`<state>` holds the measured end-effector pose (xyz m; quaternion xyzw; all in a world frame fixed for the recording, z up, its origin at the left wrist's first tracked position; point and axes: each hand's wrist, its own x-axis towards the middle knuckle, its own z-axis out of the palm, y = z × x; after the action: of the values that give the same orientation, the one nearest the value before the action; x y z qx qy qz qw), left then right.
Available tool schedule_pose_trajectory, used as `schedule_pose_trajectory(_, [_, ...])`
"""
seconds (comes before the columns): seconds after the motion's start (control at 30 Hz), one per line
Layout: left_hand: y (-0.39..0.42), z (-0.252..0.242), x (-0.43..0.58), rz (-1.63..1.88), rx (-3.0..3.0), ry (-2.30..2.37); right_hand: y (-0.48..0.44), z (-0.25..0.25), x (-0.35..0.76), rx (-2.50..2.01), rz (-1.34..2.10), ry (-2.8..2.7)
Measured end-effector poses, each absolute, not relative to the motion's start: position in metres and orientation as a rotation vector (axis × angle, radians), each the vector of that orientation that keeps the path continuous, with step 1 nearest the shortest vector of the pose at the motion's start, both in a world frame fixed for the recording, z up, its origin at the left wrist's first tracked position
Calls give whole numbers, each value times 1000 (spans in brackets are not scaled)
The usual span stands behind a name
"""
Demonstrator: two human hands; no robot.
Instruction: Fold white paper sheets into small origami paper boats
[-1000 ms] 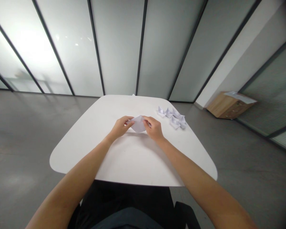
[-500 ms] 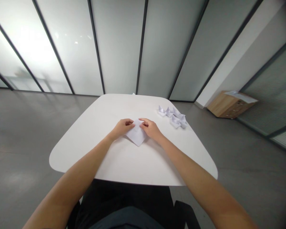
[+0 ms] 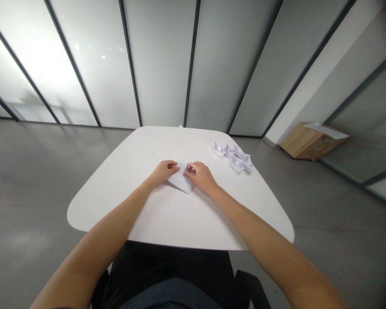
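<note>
Several folded white paper boats point(image 3: 241, 165) sit clustered near the right edge of our white table point(image 3: 186, 225), to one side of where we work. Beyond the far edge stands a frosted glass partition point(image 3: 161, 64) with dark frames, and a wooden cabinet point(image 3: 300, 142) rests on the floor at right. Our folded paper point(image 3: 181, 181) is at the middle of the table, between our hands. Our left hand point(image 3: 162, 171) pinches its left side; our right hand point(image 3: 204, 177) curls at its upper right edge, though we cannot tell how firmly it grips. Compared with half a second ago, we have turned the paper slightly, its near corner shifting right; the boats have stayed put.
</note>
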<state>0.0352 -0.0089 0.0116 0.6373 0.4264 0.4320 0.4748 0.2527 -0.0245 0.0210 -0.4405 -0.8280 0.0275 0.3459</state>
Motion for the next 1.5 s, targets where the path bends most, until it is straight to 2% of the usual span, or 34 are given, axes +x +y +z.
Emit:
schedule_pose_trajectory(0.3, [-14,17,37,1016,1785,1168,-30,23,243,-1133,510,-1899])
schedule_pose_trajectory(0.63, [-20,19,44,1023,1727,1094,-28,24,244,-1234,608,-1725])
schedule_pose_trajectory(0.87, [-20,20,43,1006,1766,1088,-25,26,247,-1167,1012,-1488])
schedule_pose_trajectory(1.5, [-24,23,53,946,1978,1393,-28,24,247,-1152,680,-1811])
